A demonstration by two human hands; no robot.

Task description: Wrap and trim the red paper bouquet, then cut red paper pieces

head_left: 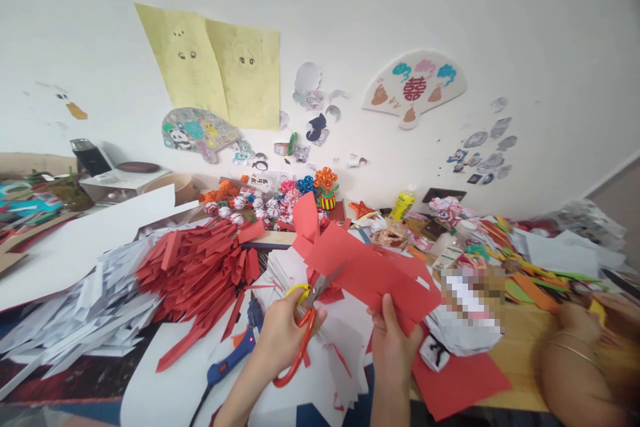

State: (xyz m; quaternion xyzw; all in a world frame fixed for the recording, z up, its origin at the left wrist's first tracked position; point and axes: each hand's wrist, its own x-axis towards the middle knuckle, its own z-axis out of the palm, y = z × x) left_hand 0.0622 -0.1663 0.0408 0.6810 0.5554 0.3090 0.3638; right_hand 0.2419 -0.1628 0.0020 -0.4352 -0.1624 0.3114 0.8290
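My left hand [284,337] is closed around a pair of scissors [301,350] with red-orange and yellow handles. Their blades [327,279] are apart at the left part of a red paper sheet [367,267]. Whether they are cutting into it, I cannot tell. My right hand [395,343] pinches this sheet by its lower edge, thumb on top. Beneath both hands lie white sheets [200,360] with thin red scraps [340,357]. Just left of my left hand rests a blue hot glue gun [240,340]. Another red sheet [460,383] is at the lower right.
Heaps of folded red strips [200,267] and white strips [85,320] cover the left side. Paper flowers [265,203] and a yellow bottle [403,203] stand along the wall. At right, another person's hand [575,323] is near a small yellow piece [597,310].
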